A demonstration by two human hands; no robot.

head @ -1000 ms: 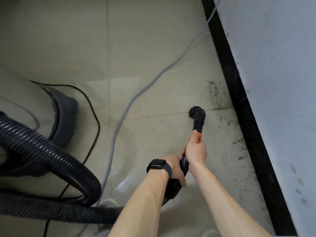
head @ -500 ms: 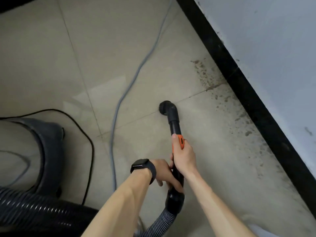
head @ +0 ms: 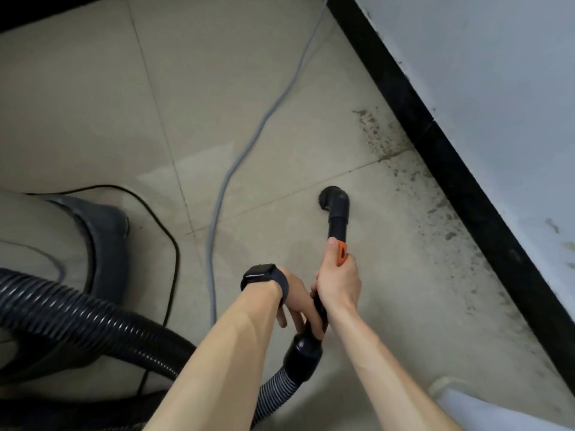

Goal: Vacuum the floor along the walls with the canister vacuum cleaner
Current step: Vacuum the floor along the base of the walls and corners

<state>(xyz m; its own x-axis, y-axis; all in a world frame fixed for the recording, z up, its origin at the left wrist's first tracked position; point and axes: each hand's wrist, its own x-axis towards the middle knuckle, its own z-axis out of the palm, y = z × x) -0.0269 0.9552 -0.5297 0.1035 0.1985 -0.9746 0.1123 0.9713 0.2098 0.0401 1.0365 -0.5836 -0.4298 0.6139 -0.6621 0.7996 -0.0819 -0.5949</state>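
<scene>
While right hand (head: pixel 338 283) grips the wand (head: pixel 337 223) high to steer and left hand (head: pixel 297 301) holds its lower end, nozzle (head: pixel 333 199) sits on floor (head: pixel 249 88) short of wall-side dirt (head: pixel 448 234).

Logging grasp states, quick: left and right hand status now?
Left hand: closed, holding the vacuum wand low.
Right hand: closed, gripping the vacuum wand at its orange switch.

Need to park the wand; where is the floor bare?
Bare tile: between the grey cable and the black skirting board, beyond the round black nozzle, and left of the cable at top. Crowded lower left: dark-rimmed canister, ribbed black hose, thin black cord.
</scene>
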